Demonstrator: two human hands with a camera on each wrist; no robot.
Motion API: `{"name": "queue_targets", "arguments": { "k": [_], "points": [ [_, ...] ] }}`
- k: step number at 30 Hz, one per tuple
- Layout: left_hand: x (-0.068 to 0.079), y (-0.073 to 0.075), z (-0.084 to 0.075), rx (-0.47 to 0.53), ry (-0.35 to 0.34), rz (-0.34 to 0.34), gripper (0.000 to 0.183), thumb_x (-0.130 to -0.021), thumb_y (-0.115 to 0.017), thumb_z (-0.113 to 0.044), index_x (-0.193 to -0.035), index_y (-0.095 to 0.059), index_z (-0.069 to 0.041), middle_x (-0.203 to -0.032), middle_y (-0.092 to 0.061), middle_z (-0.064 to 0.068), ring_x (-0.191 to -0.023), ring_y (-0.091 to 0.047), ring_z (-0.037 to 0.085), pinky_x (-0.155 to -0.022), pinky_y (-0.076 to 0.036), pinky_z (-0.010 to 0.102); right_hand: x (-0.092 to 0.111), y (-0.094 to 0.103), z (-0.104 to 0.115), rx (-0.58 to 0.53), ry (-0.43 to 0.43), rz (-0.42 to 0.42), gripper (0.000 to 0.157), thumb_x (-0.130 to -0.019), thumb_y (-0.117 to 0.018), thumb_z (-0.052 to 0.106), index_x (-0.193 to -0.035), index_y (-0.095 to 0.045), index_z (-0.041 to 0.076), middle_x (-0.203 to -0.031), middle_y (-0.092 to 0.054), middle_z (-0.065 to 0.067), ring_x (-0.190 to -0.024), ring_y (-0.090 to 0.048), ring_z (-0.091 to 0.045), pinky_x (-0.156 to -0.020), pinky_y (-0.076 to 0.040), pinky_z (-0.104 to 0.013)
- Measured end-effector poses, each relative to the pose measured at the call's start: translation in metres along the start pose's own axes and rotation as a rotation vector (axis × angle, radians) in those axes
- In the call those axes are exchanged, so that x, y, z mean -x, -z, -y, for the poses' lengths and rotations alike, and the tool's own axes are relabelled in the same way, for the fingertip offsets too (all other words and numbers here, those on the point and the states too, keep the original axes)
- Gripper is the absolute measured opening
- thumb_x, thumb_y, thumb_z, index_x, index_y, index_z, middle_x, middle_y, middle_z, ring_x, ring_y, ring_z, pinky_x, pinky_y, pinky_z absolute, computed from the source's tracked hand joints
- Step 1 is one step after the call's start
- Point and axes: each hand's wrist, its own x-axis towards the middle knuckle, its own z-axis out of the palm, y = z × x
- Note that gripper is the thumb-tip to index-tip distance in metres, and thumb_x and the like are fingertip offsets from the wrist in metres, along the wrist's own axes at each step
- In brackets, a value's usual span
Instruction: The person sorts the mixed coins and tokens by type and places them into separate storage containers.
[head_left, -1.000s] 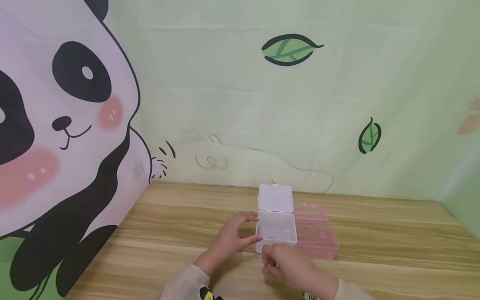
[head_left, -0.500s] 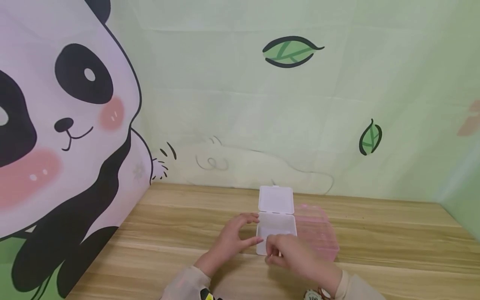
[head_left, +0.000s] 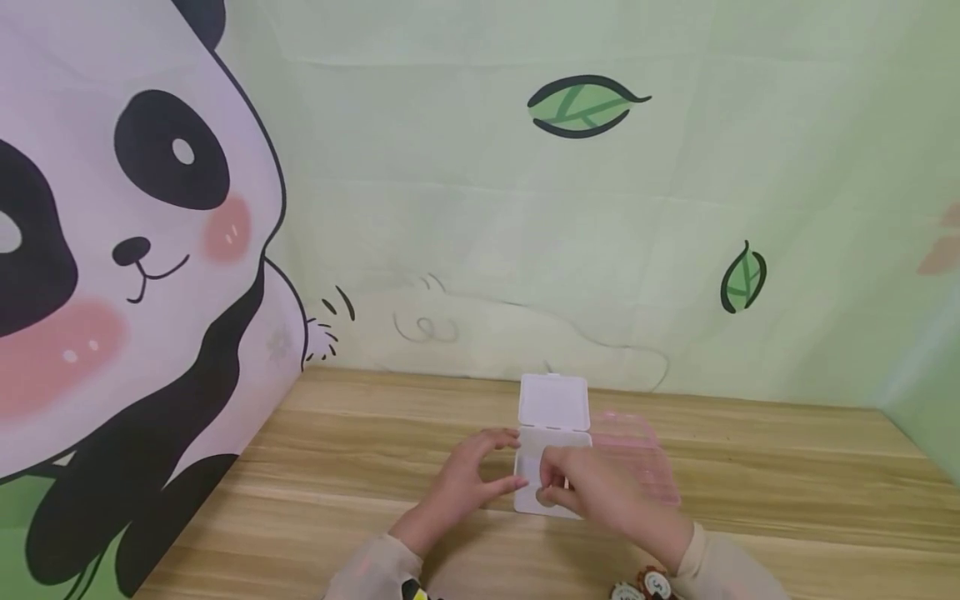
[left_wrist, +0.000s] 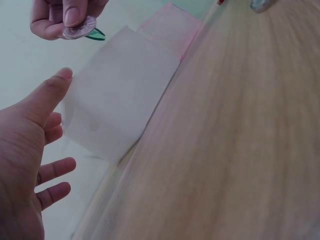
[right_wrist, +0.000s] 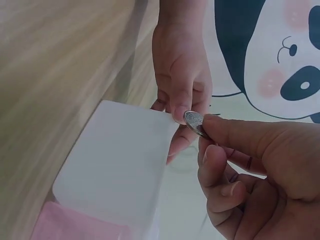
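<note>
Coin: held up at the near side of the white box, about its 6 o'clock if the back wall is 12; it seems clear of the rim.
Coin work: from where I stand, the step looks like bringing the coin to the box, not yet letting go. The next move, I judge, would call for a short shift toward 12 and a clean parting of the fingertips.
Right hand: reaches in from 4 o'clock, knuckles up, pinching the coin between thumb and forefinger, the other fingers curled toward the palm.
Left hand: at 9 o'clock, thumb and fingers spread round the box's side, thumb tip by the near corner; whether it touches, I cannot tell.
Lid: folded back at 12.
Pink case: just beside the box at 3 o'clock.
Chips: near 5 o'clock, partly out of sight.
</note>
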Motion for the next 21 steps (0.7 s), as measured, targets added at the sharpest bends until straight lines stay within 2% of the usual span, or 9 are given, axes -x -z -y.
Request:
{"name": "queue_targets", "arguments": {
  "k": [8, 21],
  "points": [
    [0.000, 0.001, -0.002, 0.012, 0.012, 0.012, 0.042, -0.080, -0.077, -0.027, -0.115, -0.063, -0.010, -0.131, -0.061, 0.005, -0.124, -0.056, 0.024, -0.103, -0.046, 0.042, -0.005, 0.006, -0.002, -0.031, -0.063, 0.026, 0.015, -0.087, -0.068, 0.016, -0.080, -0.055, 0.014, -0.072, -0.061, 0.007, -0.061, -0.046, 0.000, -0.051, -0.040, -0.017],
    [0.000, 0.000, -0.001, 0.014, 0.014, 0.005, 0.040, -0.079, -0.078, -0.024, -0.114, -0.063, -0.011, -0.131, -0.062, 0.005, -0.123, -0.057, 0.023, -0.102, -0.048, 0.041, -0.019, 0.004, -0.010, 0.004, -0.143, -0.021, 0.015, -0.087, -0.068, 0.011, -0.080, -0.055, 0.013, -0.072, -0.060, 0.006, -0.065, -0.049, -0.006, -0.056, -0.040, -0.018]
  ]
}}
